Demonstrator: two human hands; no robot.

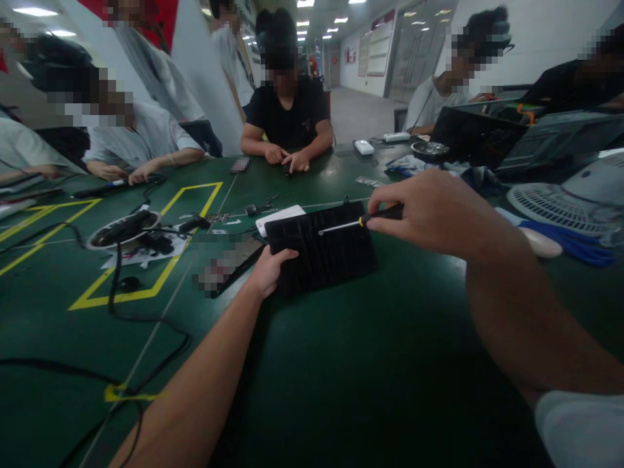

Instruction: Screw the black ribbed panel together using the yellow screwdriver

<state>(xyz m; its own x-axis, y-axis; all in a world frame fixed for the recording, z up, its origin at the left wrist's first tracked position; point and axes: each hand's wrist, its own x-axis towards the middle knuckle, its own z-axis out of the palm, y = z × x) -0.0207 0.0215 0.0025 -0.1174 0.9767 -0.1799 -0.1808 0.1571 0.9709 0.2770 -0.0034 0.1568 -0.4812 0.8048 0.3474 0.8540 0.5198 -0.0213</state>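
Observation:
A black plastic panel with ribs and compartments [336, 260] stands tilted above the green table, its inner side facing me. My left hand [270, 268] grips its left edge, thumb lying over the front. In my right hand [429, 211] is a screwdriver [341, 227] with a black and yellow handle, pinched between thumb and fingers. Its metal shaft points left across the panel, with the tip near the panel's middle ribs. Whether the tip touches a screw is too small to tell. Behind the panel's upper left corner lies a white flat object [280, 218].
Left of the panel are a dark flat device [238, 260], a metal dish with black parts [124, 229] and loose black cables [146, 318]. A white fan [560, 201] and blue cloth [575, 247] lie right. Several people sit around the table [341, 377].

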